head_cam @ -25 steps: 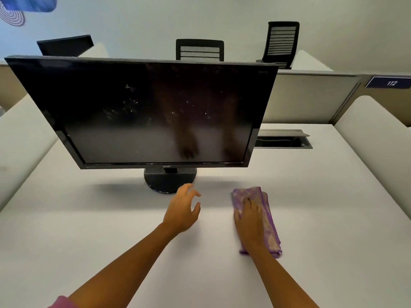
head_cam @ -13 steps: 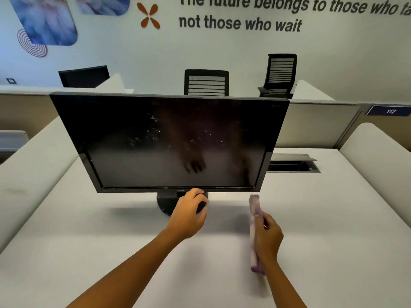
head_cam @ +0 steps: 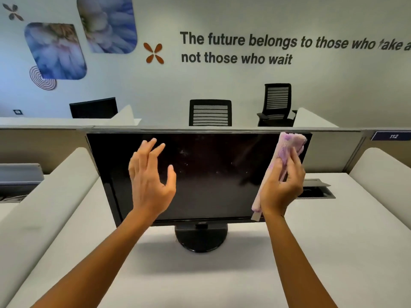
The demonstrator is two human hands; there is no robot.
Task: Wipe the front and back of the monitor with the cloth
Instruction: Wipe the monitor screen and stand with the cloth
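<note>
A black monitor (head_cam: 213, 174) stands on a round base (head_cam: 201, 238) on the white desk (head_cam: 311, 252), its dark screen facing me with small specks on it. My right hand (head_cam: 282, 185) grips a folded purple cloth (head_cam: 287, 145) and holds it up against the screen's upper right corner. My left hand (head_cam: 151, 176) is raised in front of the left half of the screen, fingers spread, holding nothing. Whether it touches the glass is unclear.
White curved dividers (head_cam: 44, 207) flank the desk on both sides. A cable tray opening (head_cam: 315, 192) sits behind the monitor at right. Beyond a low partition stand two black chairs (head_cam: 210, 113) and another monitor (head_cam: 93, 107). The wall carries lettering and pictures.
My right hand picked the cloth off the desk and lifted it to the screen's upper right corner. My left hand rose from near the base to the screen. The view tilted up.
</note>
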